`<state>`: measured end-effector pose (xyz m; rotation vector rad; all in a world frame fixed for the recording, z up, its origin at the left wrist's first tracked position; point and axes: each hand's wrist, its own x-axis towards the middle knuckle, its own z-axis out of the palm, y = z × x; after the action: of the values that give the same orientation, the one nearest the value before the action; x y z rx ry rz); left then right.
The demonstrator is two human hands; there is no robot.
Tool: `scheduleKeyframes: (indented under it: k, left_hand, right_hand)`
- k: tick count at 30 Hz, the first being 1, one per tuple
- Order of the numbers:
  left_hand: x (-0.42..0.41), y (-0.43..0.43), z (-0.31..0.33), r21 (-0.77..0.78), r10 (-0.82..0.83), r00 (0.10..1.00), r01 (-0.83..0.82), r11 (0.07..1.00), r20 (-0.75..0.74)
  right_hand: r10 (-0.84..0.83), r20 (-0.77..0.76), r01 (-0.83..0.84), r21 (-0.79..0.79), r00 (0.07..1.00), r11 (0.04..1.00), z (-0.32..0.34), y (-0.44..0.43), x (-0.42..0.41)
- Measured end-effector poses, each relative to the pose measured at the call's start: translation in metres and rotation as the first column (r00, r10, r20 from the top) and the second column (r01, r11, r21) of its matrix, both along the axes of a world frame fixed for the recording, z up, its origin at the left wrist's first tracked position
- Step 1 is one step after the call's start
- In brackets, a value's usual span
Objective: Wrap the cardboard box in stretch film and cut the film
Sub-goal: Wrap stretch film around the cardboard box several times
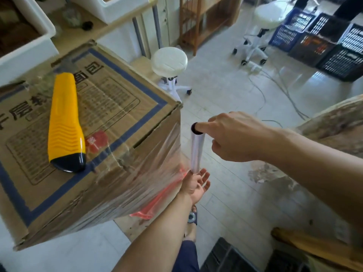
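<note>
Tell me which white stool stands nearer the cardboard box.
The stool just behind the far corner of the cardboard box; the other stool stands farther back, beside the blue crate.

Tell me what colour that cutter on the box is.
The cutter is yellow with a black end; head view.

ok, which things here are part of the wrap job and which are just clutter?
In the job: cardboard box, film roll, film on the box side, yellow knife, left hand, right hand.
Lying about: white stools, plastic crates, white bins, floor cables.
</note>
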<state>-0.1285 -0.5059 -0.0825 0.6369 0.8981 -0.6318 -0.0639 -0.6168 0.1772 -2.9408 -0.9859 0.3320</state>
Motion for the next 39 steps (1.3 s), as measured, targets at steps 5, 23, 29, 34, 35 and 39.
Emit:
scheduleKeyframes:
  k: [5, 23, 29, 34, 35, 39]
  left_hand:
    - [0.031, -0.014, -0.017, -0.05, 0.094, 0.995, -0.095, 0.994, -0.02]
    - [0.095, -0.035, -0.004, -0.049, 0.688, 0.721, -0.692, 0.72, -0.082]
    - [0.124, -0.046, -0.002, -0.088, 0.827, 0.559, -0.828, 0.554, -0.056]
    - [0.132, -0.05, -0.007, -0.109, 0.867, 0.495, -0.866, 0.488, -0.06]
    - [0.133, -0.051, -0.006, -0.106, 0.869, 0.492, -0.868, 0.485, -0.052]
    - [0.146, -0.046, -0.009, -0.105, 0.888, 0.456, -0.888, 0.449, -0.057]
  right_hand:
    - [0.076, -0.088, -0.068, 0.089, 0.993, 0.994, -0.007, 0.0, 0.033]
    - [0.649, -0.185, -0.658, 0.014, 0.738, 0.753, 0.01, 0.034, 0.15]
    - [0.819, -0.129, -0.829, -0.082, 0.559, 0.553, 0.015, 0.056, 0.189]
    - [0.884, -0.119, -0.889, -0.132, 0.452, 0.437, 0.014, 0.08, 0.208]
    - [0.887, -0.126, -0.893, -0.144, 0.444, 0.427, 0.014, 0.083, 0.211]
    - [0.896, -0.15, -0.905, -0.162, 0.417, 0.394, 0.016, 0.096, 0.228]
